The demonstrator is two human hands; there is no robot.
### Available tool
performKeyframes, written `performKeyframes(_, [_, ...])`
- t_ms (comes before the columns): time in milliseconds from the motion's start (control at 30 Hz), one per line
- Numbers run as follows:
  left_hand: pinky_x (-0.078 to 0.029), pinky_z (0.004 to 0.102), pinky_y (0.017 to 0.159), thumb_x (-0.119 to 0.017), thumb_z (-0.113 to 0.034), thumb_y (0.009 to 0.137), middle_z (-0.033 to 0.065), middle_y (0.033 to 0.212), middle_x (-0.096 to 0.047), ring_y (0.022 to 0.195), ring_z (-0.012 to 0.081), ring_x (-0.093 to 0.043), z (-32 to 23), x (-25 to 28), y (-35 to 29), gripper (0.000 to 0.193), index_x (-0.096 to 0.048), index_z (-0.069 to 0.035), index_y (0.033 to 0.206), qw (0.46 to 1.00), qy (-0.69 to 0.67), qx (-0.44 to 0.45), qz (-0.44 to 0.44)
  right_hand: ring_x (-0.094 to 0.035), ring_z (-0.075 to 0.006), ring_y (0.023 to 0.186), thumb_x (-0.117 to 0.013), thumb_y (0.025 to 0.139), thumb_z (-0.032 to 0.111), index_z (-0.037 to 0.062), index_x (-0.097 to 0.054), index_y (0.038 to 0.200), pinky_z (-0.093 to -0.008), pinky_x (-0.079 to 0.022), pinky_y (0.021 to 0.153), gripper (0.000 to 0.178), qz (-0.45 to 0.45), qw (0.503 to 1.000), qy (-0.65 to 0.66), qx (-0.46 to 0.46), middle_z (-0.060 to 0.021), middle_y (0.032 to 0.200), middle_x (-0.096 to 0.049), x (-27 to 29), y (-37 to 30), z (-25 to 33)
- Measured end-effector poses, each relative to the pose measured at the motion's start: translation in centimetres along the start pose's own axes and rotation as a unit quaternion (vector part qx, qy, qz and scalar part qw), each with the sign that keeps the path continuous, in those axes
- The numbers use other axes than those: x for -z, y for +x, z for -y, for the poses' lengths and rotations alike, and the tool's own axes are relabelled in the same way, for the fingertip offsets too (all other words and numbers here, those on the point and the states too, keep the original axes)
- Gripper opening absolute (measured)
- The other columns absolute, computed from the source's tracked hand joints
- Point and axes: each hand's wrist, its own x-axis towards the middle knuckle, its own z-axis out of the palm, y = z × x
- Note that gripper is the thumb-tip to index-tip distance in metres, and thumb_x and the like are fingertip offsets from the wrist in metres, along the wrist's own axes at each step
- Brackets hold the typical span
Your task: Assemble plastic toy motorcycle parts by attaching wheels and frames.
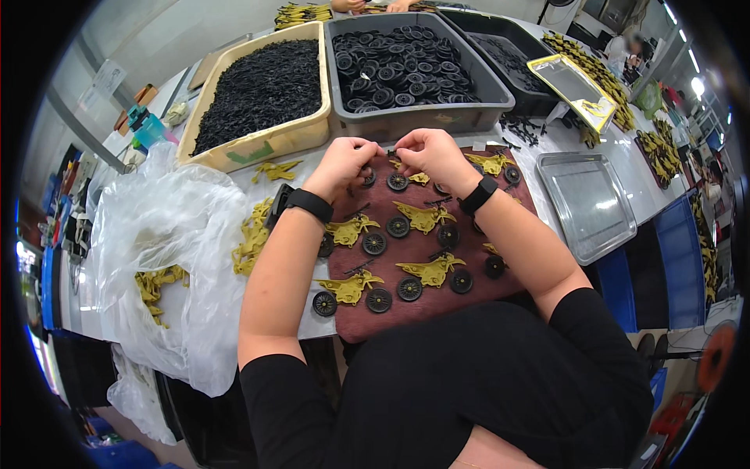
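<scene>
Brown board on desk: held yellow toy motorcycles with black wheels (several rows). Left hand and right hand, fingers pinched shut, gripped a small black part above board's far edge. Beyond: grey bin of wheels.

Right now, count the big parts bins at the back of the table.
3. The cream bin on the left holds small black parts, the grey bin in the middle holds black wheels, and the black bin stands right of it. More may be out of frame.
</scene>
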Motion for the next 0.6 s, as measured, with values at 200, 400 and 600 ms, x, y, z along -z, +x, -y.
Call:
performKeyframes(200, [-0.051, 0.0334, 0.057, -0.065, -0.018, 0.079, 0.0148, 0.067, -0.066, 0.063, 0.0210, -0.065, 0.4, -1.2, 1.8, 0.020, -0.071, -0.001, 0.088, 0.853, 0.487, -0.177, -0.059, -0.064, -0.0112, 0.064, -0.061, 0.082, 0.004, -0.0075, -0.063, 0.099, -0.0252, -0.052, 0.056, 0.021, 0.023, 0.994, -0.101, 0.032, -0.0092, 0.077, -0.067, 2.2, -0.6, -0.7])
performKeyframes(400, [-0.051, 0.0374, 0.072, -0.066, -0.015, 0.076, 0.0187, 0.078, -0.066, 0.076, 0.0320, -0.065, 1.2, -2.5, 3.5, 0.017, -0.071, -0.004, 0.088, 0.804, 0.553, -0.220, -0.015, -0.065, -0.0119, 0.063, -0.062, 0.080, 0.003, -0.0056, -0.066, 0.089, -0.0256, -0.051, 0.054, 0.013, 0.004, 0.983, -0.185, 0.012, -0.0091, 0.070, -0.067, 2.8, -1.8, -0.3])
performKeyframes(600, [-0.051, 0.0390, 0.073, -0.068, -0.016, 0.075, 0.0188, 0.078, -0.065, 0.077, 0.0336, -0.064, 1.7, -4.2, 5.8, 0.015, -0.071, -0.004, 0.083, 0.746, 0.616, -0.254, 0.009, -0.065, -0.0231, 0.063, -0.065, 0.075, 0.004, -0.0019, -0.067, 0.080, -0.0333, -0.052, 0.061, 0.008, 0.028, 0.939, -0.338, 0.057, -0.0148, 0.069, -0.065, 3.0, -2.9, -0.9])
